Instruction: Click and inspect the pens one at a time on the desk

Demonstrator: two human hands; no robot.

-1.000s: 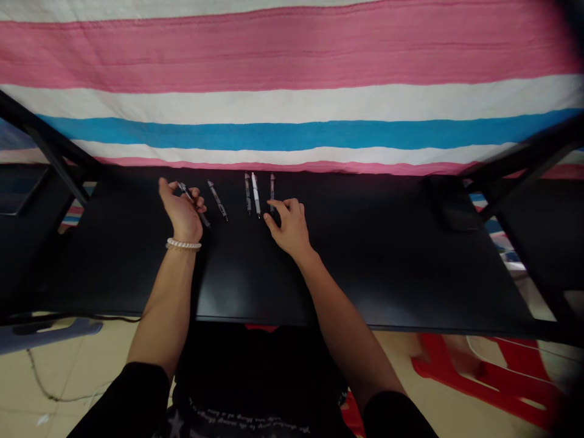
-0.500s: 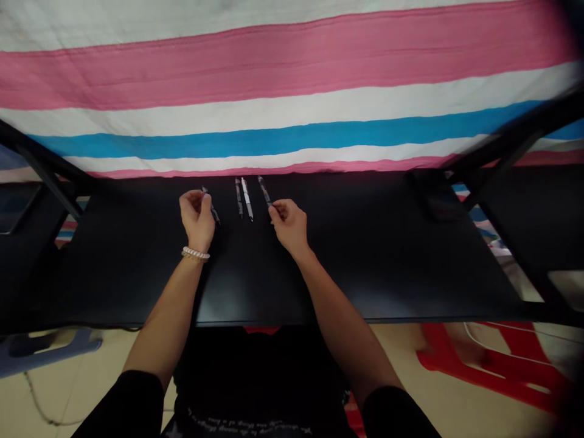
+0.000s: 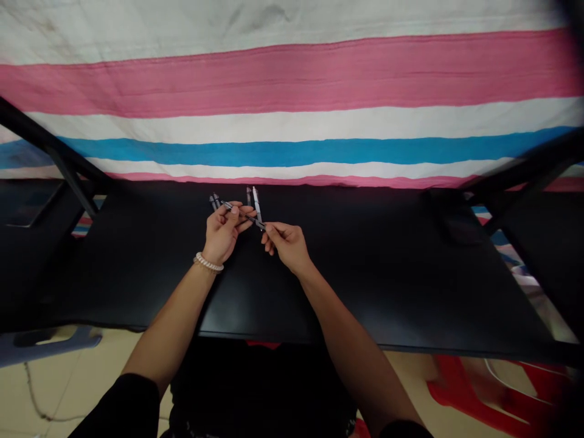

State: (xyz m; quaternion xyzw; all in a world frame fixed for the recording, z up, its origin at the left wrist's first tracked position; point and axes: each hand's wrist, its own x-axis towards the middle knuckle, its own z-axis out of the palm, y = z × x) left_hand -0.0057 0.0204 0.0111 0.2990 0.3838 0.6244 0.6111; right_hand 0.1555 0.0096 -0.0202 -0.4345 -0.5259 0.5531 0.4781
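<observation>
A dark pen (image 3: 250, 218) slants between my hands above the black table. My left hand (image 3: 222, 232) is closed on its upper left part, with the thumb on top and the other fingers partly spread beneath. The pen's lower right end is pinched in my right hand (image 3: 286, 245) between thumb and forefinger. Behind them lie a white pen (image 3: 256, 201) and another dark pen (image 3: 249, 194), side by side, their near ends partly covered by the hands. The tips of two more dark pens (image 3: 213, 201) show just beyond my left hand; the rest is hidden.
The black table (image 3: 387, 274) has a striped cloth (image 3: 319, 79) hanging along its far edge. Dark metal bars (image 3: 73, 176) slope at both sides. A dark flat object (image 3: 456, 225) lies toward the right end. A red stool (image 3: 474, 395) stands below on the right.
My right hand has brought its pen left and turned it across, in front of the white pen. My left hand has moved right, off the pen at the left, and now grips this one too.
</observation>
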